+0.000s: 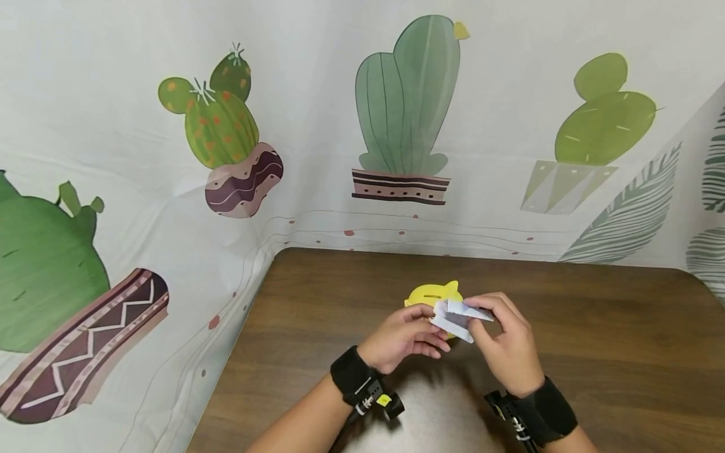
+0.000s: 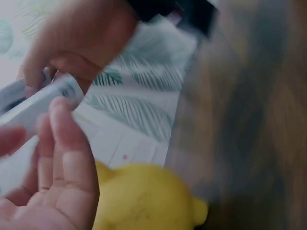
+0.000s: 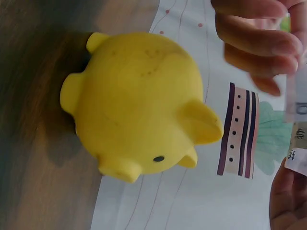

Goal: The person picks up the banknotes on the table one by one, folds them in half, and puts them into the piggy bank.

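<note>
Both hands meet above the brown tabletop (image 1: 595, 327). Left hand (image 1: 399, 340) and right hand (image 1: 510, 343) each pinch a folded white paper slip (image 1: 455, 316), fingers curled onto its edges. Slip held in the air just in front of a yellow piggy bank (image 3: 139, 112), which stands on the tabletop behind the hands.

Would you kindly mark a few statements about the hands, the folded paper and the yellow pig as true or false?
1. Both hands hold the folded paper. True: left hand and right hand pinch it.
2. The piggy bank is blue. False: it is yellow.
3. The piggy bank stands on the wooden table. True.
4. The paper is already in the pig's slot. False: it is held above the table, in front of the pig.
5. Both wrists are bare. False: each wears a black strap.
</note>
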Demonstrator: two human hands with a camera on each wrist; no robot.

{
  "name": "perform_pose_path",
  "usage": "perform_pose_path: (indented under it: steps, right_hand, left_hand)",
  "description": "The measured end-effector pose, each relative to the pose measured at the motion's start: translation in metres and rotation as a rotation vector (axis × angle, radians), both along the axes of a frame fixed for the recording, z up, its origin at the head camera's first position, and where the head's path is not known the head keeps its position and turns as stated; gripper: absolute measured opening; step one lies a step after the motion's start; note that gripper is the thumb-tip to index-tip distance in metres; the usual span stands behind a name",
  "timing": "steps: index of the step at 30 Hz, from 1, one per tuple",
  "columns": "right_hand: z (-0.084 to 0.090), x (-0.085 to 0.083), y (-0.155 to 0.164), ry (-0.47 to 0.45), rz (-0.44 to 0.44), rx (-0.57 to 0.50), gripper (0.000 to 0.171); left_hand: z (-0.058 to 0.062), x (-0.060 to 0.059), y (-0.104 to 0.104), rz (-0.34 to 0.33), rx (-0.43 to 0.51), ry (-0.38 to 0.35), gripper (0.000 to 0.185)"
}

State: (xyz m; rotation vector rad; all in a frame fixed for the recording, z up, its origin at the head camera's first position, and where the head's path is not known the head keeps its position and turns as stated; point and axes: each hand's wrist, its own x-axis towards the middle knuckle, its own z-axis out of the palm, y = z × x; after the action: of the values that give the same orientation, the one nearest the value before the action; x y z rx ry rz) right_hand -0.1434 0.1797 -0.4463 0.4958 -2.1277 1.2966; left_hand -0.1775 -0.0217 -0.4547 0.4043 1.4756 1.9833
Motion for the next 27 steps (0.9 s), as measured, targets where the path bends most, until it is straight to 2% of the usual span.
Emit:
perform_pose_path:
  steps: [3,6,9,12,15,19,22,27]
  right_hand:
    - [0.000,0.001,-0.003,0.044,0.059,-0.012,0.038]
    - [-0.002,0.000,-0.007,0.108,0.124,-0.014,0.040]
    - [-0.005,-0.001,-0.010,0.149,0.175,-0.016,0.043]
    - [-0.007,-0.001,-0.012,0.156,0.209,-0.016,0.043]
    - [-0.008,-0.001,-0.013,0.152,0.215,-0.005,0.044]
    - [-0.007,-0.002,-0.012,0.151,0.195,0.003,0.045]
    - [-0.007,-0.003,-0.009,0.141,0.173,0.010,0.046]
    - [-0.008,-0.002,-0.005,0.024,0.129,0.052,0.048]
  left_hand:
    - [-0.001,0.000,0.000,-0.091,0.058,-0.088,0.038]
    - [-0.002,0.000,0.000,-0.180,0.108,-0.135,0.051]
    - [-0.002,0.001,-0.001,-0.250,0.146,-0.164,0.056]
    - [-0.003,0.001,-0.001,-0.266,0.156,-0.148,0.053]
    - [-0.004,0.000,-0.001,-0.198,0.151,-0.119,0.044]
    - [-0.003,-0.001,-0.001,-0.014,0.094,-0.057,0.031]
    - [-0.002,-0.003,-0.001,0.131,0.030,0.020,0.029]
    - [-0.002,-0.007,-0.003,0.318,-0.036,0.138,0.026]
